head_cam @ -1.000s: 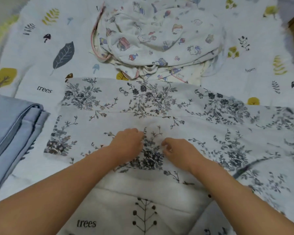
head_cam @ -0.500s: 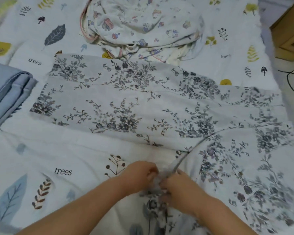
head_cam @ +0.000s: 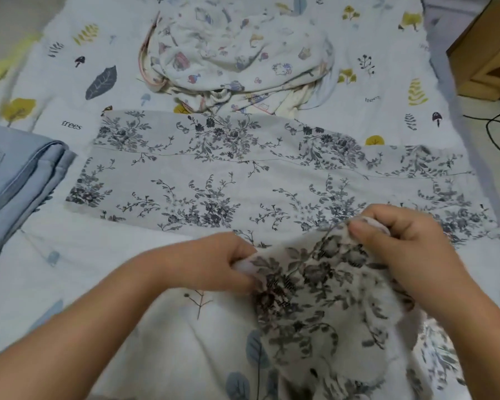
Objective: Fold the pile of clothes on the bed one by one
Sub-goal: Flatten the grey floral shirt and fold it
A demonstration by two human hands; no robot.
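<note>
Left hand (head_cam: 214, 264) and right hand (head_cam: 401, 241) each pinch a raised edge of a grey floral garment (head_cam: 214, 174) spread across the bed (head_cam: 70, 255), a crumpled clothes pile (head_cam: 237, 50) beyond

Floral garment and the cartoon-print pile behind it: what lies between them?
In the head view, nothing lies between them: the floral garment's far edge runs up against the front of the cartoon-print pile, hiding the bedsheet there.

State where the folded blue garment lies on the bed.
In the head view the folded blue garment lies at the bed's left edge, just left of the spread floral garment, apart from both hands.
</note>
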